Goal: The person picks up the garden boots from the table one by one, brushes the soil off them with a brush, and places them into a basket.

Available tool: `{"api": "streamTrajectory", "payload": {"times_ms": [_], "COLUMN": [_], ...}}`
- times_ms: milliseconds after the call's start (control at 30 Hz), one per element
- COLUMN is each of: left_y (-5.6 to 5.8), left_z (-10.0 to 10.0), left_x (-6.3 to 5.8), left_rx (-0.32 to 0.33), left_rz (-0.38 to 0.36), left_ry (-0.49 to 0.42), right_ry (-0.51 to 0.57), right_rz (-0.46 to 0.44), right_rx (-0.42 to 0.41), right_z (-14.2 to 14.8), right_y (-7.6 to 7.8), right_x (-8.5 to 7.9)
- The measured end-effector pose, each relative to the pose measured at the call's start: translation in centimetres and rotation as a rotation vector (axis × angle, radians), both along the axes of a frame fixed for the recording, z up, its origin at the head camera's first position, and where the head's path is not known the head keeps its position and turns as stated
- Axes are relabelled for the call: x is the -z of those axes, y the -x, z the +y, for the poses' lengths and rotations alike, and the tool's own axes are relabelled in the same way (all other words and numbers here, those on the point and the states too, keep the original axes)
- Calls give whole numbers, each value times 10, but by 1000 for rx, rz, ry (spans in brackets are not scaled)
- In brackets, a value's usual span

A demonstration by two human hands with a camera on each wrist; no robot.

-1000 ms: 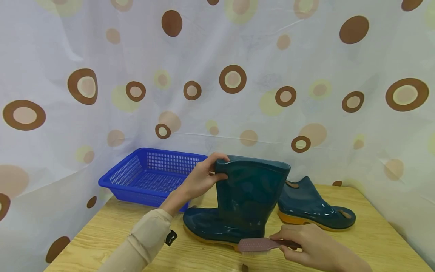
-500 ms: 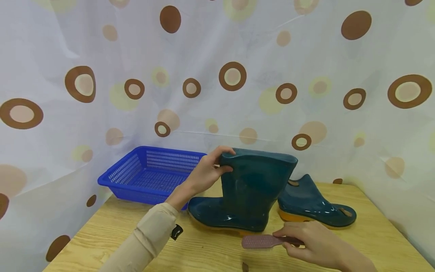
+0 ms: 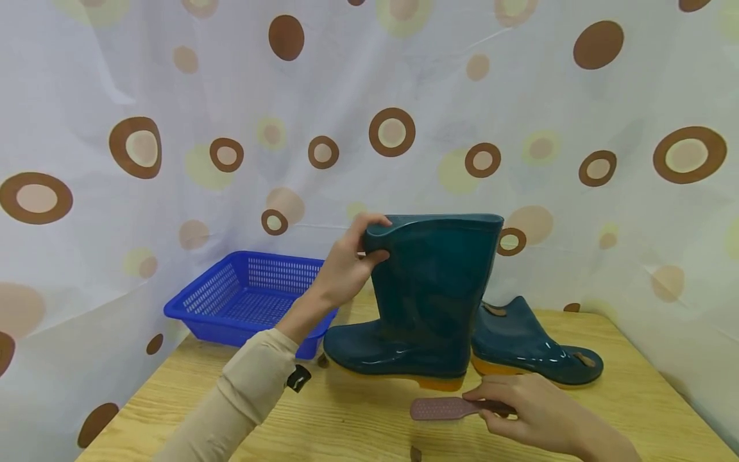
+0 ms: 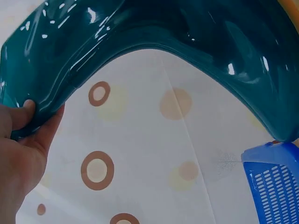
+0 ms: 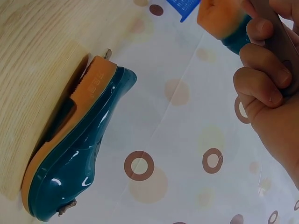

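Evenly lit, head view | dimmer, right wrist view | glinting off boot [image 4: 154,25] at 11 o'clock, left wrist view

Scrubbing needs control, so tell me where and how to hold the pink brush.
Take the pink brush by its slim handle, from the right, as the right hand does: the broad bristled head points left, likely away from the grip.

Circle-patterned pale backdrop [image 3: 346,90], wooden tabletop [image 3: 346,443]
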State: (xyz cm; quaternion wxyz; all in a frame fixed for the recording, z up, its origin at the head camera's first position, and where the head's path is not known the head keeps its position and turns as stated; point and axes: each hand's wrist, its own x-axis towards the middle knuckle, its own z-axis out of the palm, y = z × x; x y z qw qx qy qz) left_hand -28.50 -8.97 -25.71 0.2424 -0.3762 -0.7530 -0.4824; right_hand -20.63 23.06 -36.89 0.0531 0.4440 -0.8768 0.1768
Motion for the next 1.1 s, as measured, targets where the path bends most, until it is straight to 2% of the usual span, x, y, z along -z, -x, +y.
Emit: {"api": "streamTrajectory", "payload": {"times_ms": [167, 467, 733, 900, 1100], "left_y": [-1, 0, 0, 0, -1], "left_z": [-3, 3, 4, -3, -18], "left_x": [-9, -14, -34, -44, -54], "left_rx": [-25, -15, -14, -12, -64], "left_rz": [-23, -18, 1, 13, 25], "left_ry": [-35, -79, -65, -46, -23], "right_ry": [5, 12, 13, 6, 4], "right_rz": [29, 22, 14, 6, 4], "right_rx": [-6, -17, -9, 0, 0], "right_z": [1, 2, 3, 3, 4], "right_y": [1, 2, 2, 2, 2], "right_x": [1, 1, 2, 1, 1]}}
